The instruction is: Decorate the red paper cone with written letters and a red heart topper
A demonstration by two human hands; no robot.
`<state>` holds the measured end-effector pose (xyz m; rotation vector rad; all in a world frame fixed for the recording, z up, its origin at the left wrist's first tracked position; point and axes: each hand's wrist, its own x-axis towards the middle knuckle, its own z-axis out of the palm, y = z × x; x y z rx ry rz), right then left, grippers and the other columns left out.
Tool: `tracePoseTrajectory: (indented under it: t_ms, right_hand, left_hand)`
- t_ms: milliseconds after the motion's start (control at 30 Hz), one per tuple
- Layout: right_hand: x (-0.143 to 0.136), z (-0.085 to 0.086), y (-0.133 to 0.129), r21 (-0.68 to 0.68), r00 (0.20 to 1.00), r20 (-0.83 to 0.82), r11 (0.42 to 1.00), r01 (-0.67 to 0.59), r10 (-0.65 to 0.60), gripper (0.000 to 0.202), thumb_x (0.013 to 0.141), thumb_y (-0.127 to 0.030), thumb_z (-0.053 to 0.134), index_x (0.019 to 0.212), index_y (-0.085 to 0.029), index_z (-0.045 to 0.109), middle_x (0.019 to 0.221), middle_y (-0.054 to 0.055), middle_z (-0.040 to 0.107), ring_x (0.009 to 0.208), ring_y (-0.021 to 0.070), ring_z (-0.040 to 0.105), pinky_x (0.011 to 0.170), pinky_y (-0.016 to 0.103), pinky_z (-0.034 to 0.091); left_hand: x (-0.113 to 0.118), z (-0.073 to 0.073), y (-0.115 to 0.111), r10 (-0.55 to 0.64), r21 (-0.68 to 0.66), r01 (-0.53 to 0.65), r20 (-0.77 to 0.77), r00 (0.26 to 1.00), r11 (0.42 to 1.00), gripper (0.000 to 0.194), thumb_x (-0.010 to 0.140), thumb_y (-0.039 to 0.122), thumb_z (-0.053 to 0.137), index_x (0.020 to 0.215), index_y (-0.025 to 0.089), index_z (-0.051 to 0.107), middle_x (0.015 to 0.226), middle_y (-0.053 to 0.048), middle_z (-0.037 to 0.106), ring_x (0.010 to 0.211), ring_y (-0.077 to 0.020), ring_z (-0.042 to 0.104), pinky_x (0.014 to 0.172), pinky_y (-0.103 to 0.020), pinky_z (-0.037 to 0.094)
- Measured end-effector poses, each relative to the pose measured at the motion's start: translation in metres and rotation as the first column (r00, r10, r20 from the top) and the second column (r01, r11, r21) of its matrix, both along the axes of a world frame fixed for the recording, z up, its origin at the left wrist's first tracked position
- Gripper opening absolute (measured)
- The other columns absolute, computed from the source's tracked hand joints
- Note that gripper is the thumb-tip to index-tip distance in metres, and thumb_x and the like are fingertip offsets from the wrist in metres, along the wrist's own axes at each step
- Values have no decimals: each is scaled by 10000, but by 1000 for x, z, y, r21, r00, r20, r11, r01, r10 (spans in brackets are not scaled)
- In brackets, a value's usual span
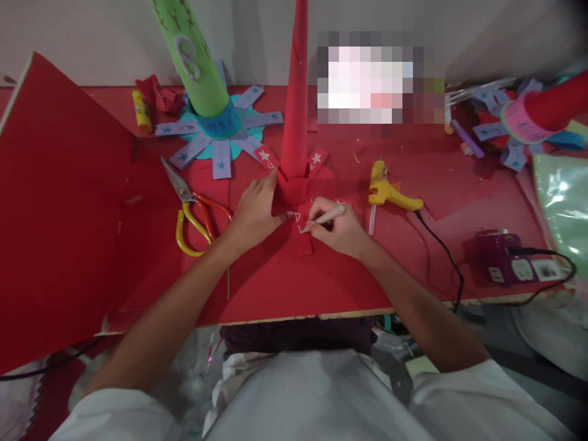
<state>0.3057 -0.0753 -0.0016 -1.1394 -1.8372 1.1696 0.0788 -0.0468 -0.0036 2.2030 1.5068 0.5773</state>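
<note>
My right hand point(337, 231) is closed around a white pen point(327, 215). The pen's tip touches a red paper strip point(301, 244) that carries white letters. Beside it, my left hand point(256, 205) presses the paper, thumb stretched toward the letters and fingers apart near the base of a tall red paper cone point(296, 98). The cone stands upright. Around its base spread red strips, some with white stars point(316, 158); part of the base is hidden behind my left hand.
Scissors point(185, 193) lie left, below a green paper tube point(197, 67) with lilac strips. A yellow glue gun point(390, 190) with cord lies right, near a purple box point(500, 257). A red board point(55, 214) rises left; another red cone craft point(533, 116) lies far right.
</note>
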Motion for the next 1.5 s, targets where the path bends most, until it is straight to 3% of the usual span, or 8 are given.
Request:
tracePoseTrajectory:
  t_ms: [267,533,800,1033,1500]
  right_hand:
    - [1,1,-1,17,1000,13,1000,-7,7,209,955,-358,684,822,-241,572,668,-46,573,606,128,476,614,313,358]
    - [2,-1,0,45,998,15,998,-54,53,188,924,-319,700,808,-243,574,668,-48,591,603,129,487,623,315,364]
    - [3,0,0,-18,1000,-17,1000,25,-25,220,927,-335,711,801,-238,560,656,-51,542,612,127,479,604,311,355]
    - [4,-4,1,-42,979,-191,997,62,-69,196,959,-348,695,838,-234,590,673,-43,581,562,111,477,530,291,323]
    - [1,0,0,11,983,-182,1000,5,-3,298,991,-460,717,840,-226,610,677,-41,570,590,110,460,553,288,334]
  left_hand:
    - [0,0,0,-7,-3,7,-1,1000,1000,785,858,273,818,1546,205,445,1487,-180,627,1385,-416,576,1142,-572,497]
    - [0,-1,0,0,-11,0,11,1000,1000,818,845,275,839,1557,194,442,1494,-178,621,1384,-404,575,1149,-550,484]
    - [0,0,-3,-4,15,4,11,1000,1000,706,894,240,768,1533,199,473,1502,-163,628,1397,-388,573,1171,-546,482]
    - [5,0,-3,54,30,-52,-51,997,998,721,940,256,742,1585,135,442,1501,-199,636,1387,-388,579,1184,-537,472]
    - [6,-2,-3,162,107,-152,-87,983,982,735,965,258,733,1616,157,407,1377,-171,692,1306,-352,622,1124,-487,474]
